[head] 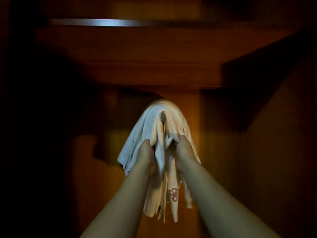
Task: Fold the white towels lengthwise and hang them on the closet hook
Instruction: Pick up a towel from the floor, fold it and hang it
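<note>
Dim closet interior of dark wood; the left third and the corners of the frame are lost in shadow. At centre, the white towels (154,134) are draped over a small metal hook (163,116) fixed to the back panel (188,107); only the hook's tip shows, the rest buried in cloth. How many towels hang there cannot be counted among the overlapping folds. The left hand (146,152) and right hand (184,149) are both closed around bunched cloth just below the hook; each grip is tight, fingers hidden in the folds. Both forearms are cut off at the lower edge. A red looped emblem (173,194), stitched on a hanging strip at lower centre, carries no readable lettering. A pale rail (96,22) gleams across the upper left.
</note>
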The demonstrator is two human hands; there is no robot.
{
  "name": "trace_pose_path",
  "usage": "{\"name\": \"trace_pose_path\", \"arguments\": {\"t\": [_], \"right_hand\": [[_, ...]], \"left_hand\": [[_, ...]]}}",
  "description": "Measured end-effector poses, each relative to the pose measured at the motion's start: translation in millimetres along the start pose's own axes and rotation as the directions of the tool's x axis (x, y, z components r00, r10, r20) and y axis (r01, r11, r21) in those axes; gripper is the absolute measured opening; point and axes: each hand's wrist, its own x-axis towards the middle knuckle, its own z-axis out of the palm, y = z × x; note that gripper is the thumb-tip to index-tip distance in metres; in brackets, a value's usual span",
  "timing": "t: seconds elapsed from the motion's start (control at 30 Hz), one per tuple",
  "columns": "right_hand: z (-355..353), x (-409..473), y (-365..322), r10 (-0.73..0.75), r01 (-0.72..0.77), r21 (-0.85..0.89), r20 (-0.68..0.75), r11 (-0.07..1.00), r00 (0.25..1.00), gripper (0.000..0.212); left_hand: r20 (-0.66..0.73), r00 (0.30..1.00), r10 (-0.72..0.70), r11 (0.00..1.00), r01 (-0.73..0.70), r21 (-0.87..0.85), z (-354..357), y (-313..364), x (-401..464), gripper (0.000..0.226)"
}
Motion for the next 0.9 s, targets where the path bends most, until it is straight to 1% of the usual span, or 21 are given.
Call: {"name": "trace_pose_path", "arguments": {"t": [0.03, 0.1, 0.17, 0.27, 0.33, 0.4, 0.43, 0.5, 0.57, 0.6, 0.63, 0.7, 0.73, 0.83, 0.9], "right_hand": [[2.5, -0.5, 3.4, 0.048, -0.050, 0.070, 0.019, 0.996, 0.999, 0.041], [1.6, -2.8, 6.2, 0.124, -0.125, 0.188, 0.020, 0.974, 0.992, 0.040], [-9.0, -4.3, 11.3, 0.181, -0.163, 0.248, -0.053, 0.955, 0.982, 0.043], [-38.2, -0.9, 35.7, 0.280, -0.237, 0.215, -0.199, 0.948, 0.939, 0.050], [-55.5, -3.2, 55.5, 0.326, -0.293, 0.165, -0.226, 0.942, 0.918, 0.048], [-67.0, -5.6, 76.2, 0.374, -0.368, 0.068, -0.195, 0.927, 0.907, 0.045], [-70.1, -9.3, 83.9, 0.413, -0.423, -0.031, -0.158, 0.906, 0.897, 0.044], [-77.9, -18.5, 92.9, 0.464, -0.472, -0.294, -0.100, 0.831, 0.880, 0.040], [-87.6, -27.4, 96.1, 0.478, -0.455, -0.533, -0.104, 0.713, 0.872, 0.036], [-92.8, -31.4, 96.9, 0.454, -0.430, -0.630, -0.135, 0.647, 0.881, 0.037], [-97.5, -37.2, 95.8, 0.394, -0.397, -0.716, -0.183, 0.574, 0.901, 0.038], [-102.8, -52.9, 88.1, 0.235, -0.317, -0.848, -0.235, 0.425, 0.943, 0.041], [-104.5, -60.1, 84.5, 0.184, -0.285, -0.878, -0.230, 0.386, 0.956, 0.040], [-106.3, -86.6, 70.2, 0.116, -0.218, -0.918, -0.190, 0.331, 0.975, 0.035], [-103.9, -110.9, 60.6, 0.065, -0.188, -0.952, -0.178, 0.241, 0.982, 0.039]], "left_hand": [[-0.041, 0.999, -0.006, 1.000, 0.005, -0.026, 4.1, -1.5, -0.6, 0.047], [-0.102, 0.994, -0.036, 0.998, 0.031, -0.058, 4.1, -4.2, -0.9, 0.049], [-0.149, 0.983, -0.109, 0.992, 0.099, -0.074, -4.9, -8.4, -3.0, 0.054], [-0.244, 0.939, -0.243, 0.970, 0.241, -0.039, -29.2, -22.9, -8.8, 0.060], [-0.285, 0.909, -0.305, 0.949, 0.316, -0.008, -43.9, -35.7, -13.3, 0.058], [-0.277, 0.888, -0.367, 0.921, 0.388, 0.022, -53.8, -46.3, -18.6, 0.054], [-0.270, 0.878, -0.396, 0.904, 0.424, 0.053, -56.9, -49.5, -21.5, 0.050], [-0.265, 0.873, -0.410, 0.877, 0.457, 0.148, -59.4, -53.0, -30.8, 0.043], [-0.288, 0.886, -0.364, 0.862, 0.438, 0.256, -60.3, -52.3, -43.6, 0.041], [-0.306, 0.896, -0.322, 0.857, 0.413, 0.307, -61.6, -50.9, -52.3, 0.041], [-0.331, 0.899, -0.288, 0.856, 0.396, 0.331, -66.3, -48.8, -59.4, 0.044], [-0.369, 0.901, -0.228, 0.855, 0.367, 0.367, -81.2, -45.5, -66.1, 0.049], [-0.352, 0.912, -0.209, 0.856, 0.344, 0.385, -88.3, -44.2, -70.5, 0.049], [-0.264, 0.947, -0.183, 0.861, 0.284, 0.421, -96.3, -38.3, -94.3, 0.048], [-0.223, 0.959, -0.172, 0.841, 0.261, 0.473, -97.0, -33.2, -117.6, 0.046]]}}
